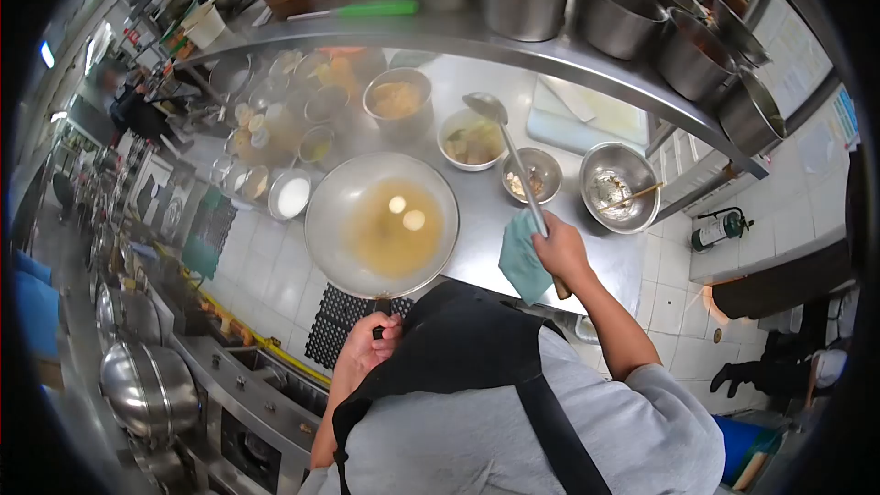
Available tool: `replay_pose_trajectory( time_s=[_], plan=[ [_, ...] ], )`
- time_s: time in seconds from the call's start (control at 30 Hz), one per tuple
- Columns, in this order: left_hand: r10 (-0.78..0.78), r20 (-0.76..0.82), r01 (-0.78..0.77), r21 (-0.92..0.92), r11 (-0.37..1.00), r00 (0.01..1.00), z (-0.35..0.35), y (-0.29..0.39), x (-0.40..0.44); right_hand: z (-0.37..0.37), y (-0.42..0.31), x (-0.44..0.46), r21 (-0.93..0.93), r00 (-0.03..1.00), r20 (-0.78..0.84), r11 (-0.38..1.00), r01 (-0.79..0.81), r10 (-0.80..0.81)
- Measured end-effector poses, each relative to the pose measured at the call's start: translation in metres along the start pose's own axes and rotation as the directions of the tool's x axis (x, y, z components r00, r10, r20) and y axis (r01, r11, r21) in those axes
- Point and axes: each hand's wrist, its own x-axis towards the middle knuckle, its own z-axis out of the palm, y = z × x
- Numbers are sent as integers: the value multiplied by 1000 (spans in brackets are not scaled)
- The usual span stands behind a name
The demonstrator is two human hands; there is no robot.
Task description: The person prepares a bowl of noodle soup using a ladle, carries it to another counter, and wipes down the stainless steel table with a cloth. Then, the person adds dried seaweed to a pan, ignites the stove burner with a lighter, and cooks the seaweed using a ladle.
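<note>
My left hand [374, 337] is closed around the dark handle of a wok [323, 211] held level near the counter's left edge. Yellowish broth [378, 243] lies in it, with two pale round spots on its surface, perhaps reflections. My right hand [561, 252] grips a long ladle [521, 165] by its handle. The ladle's bowl is up beside a white bowl [471, 139] of pale, chunky food in liquid. A green cloth [522, 261] hangs just left of my right hand; I cannot tell whether the fingers also hold it.
A steel bowl with a wooden-handled utensil [616, 187] and a smaller bowl of bits [532, 174] stand on the counter [486, 247]. Steel pots [524, 0] line the shelf above. Stove burners [252, 445] are at lower left. A person [142, 115] stands far left.
</note>
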Motion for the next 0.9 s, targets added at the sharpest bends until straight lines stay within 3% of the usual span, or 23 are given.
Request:
replay_pose_trajectory(
  time_s=[0.03,0.13,0.17,0.27,0.4,0.5,0.6,0.7,0.73,0.83,0.9],
  plan=[
    [10,-7,-10,-9,1000,1000,4,-3,-1,-2,-5,-3,-96,993,-61,991,98,-104],
    [24,-41,-26,-41,999,999,17,-9,1,-24,-16,-26,247,975,214,963,-112,58],
    [26,-43,-28,-50,998,999,20,-10,2,-34,-26,-31,296,939,320,928,-226,127],
    [28,-60,-30,-31,999,998,28,-9,5,-45,-40,-36,273,868,486,927,-257,98],
    [20,-52,-22,-38,999,998,23,-8,10,-43,-52,-29,48,903,416,994,94,-105],
    [18,-49,-20,-32,999,999,30,-5,13,-44,-48,-27,86,873,481,996,36,-74],
    [17,-22,-17,-36,999,1000,32,-2,20,-47,-31,-27,284,646,759,849,-446,85],
    [10,-22,-11,-79,997,1000,32,-2,26,-52,-35,-41,395,529,848,633,-666,28],
    [10,-29,-13,-79,997,1000,32,-1,26,-58,-42,-45,390,458,888,482,-784,27],
    [-1,-45,-3,-83,997,999,32,-2,23,-57,-40,-48,308,299,951,156,-938,-78],
    [-14,-38,10,-97,995,999,31,-3,21,-59,-46,-49,290,278,956,158,-944,-91]
  ],
)
